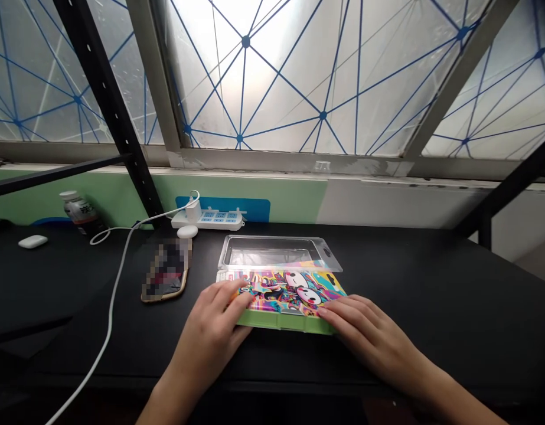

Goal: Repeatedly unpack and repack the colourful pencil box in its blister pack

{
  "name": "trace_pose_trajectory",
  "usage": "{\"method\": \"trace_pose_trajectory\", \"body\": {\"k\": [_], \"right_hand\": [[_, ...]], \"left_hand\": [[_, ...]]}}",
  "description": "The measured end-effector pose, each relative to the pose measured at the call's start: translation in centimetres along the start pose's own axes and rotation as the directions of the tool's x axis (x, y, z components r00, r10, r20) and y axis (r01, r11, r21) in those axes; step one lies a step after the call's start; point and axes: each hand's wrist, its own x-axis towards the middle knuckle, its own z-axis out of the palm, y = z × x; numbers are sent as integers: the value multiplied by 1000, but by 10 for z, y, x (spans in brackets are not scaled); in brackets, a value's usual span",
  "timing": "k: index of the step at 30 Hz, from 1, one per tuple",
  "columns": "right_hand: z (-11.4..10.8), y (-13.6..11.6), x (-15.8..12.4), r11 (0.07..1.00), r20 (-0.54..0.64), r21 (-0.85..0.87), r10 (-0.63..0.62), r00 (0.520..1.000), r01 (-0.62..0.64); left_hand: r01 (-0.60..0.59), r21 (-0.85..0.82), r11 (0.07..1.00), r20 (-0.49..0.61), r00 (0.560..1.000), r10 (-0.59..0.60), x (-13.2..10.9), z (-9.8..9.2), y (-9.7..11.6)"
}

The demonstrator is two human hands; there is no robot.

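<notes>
A colourful printed card (281, 292) with cartoon faces lies over a light-green box (290, 321) on the black desk. My left hand (212, 321) grips the left end, its fingers resting on the card and its thumb low by the green front edge. At the right end, my right hand (374, 330) holds the card and box, fingertips pressed on the front corner. Just behind them, touching or overlapping the card's back edge, lies a clear plastic blister shell (250, 257) with a hang hole at its right.
Left of the box lies a phone (166, 271), its screen blurred. A white cable (115, 289) runs from the power strip (214, 220) across the desk's left side. A white earbud case (33, 241) and a dark bottle (84, 215) are farther left. Black frame posts (108, 106) flank the desk.
</notes>
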Motion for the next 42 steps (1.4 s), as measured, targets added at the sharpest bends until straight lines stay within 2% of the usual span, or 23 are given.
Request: {"method": "trace_pose_trajectory", "body": {"k": [2,4,6,9,14,16,19,22,24,25,28,30,32,34,36,38,40,41,42], "right_hand": [[2,-4,0,997,-3,53,58,998,-58],[2,-5,1,979,14,109,169,985,-170],[2,-2,-1,945,90,148,282,955,-293],[-1,4,-4,888,205,181,387,899,-424],[-17,24,10,799,300,343,405,864,-494],[-22,36,24,724,341,397,454,823,-564],[-21,50,44,617,295,380,625,723,-689],[-12,53,54,576,167,364,733,660,-732],[-8,48,49,588,127,359,739,662,-725],[-7,44,43,606,126,358,722,680,-710],[-8,32,17,698,188,395,575,796,-597],[-7,23,0,746,241,397,477,845,-535],[-6,17,-11,770,267,366,452,851,-523],[-4,14,-15,765,248,338,490,836,-549],[-4,15,-11,727,206,328,569,796,-604],[-3,19,-4,635,209,335,670,712,-696],[-2,24,3,541,268,322,735,623,-777],[-1,26,7,528,295,297,742,602,-796],[0,29,10,551,302,260,733,609,-793]], "left_hand": [[155,-64,986,72,986,-150,-9,2,-3],[305,-104,947,191,940,-282,-12,1,-5],[387,-126,913,304,891,-336,-11,-2,-6],[421,-162,892,380,861,-338,-10,-4,-5],[491,-204,847,355,843,-404,-12,-2,-6],[508,-212,835,360,835,-417,-11,-2,-6],[530,-192,826,395,812,-430,-10,-5,-3],[538,-167,826,408,801,-439,-9,-7,0],[545,-170,821,404,798,-447,-9,-8,0],[553,-178,814,400,796,-453,-9,-8,0],[569,-192,800,394,791,-468,-9,-8,-2],[562,-180,807,399,792,-463,-9,-7,-4],[549,-165,820,407,795,-450,-9,-7,-6],[524,-160,836,410,806,-427,-9,-6,-7],[492,-150,857,411,820,-399,-9,-5,-8],[462,-136,876,413,830,-374,-8,-4,-8],[445,-135,885,411,838,-359,-7,-4,-8],[441,-143,886,407,843,-353,-7,-3,-8],[442,-152,884,398,846,-354,-6,-3,-8]]}}
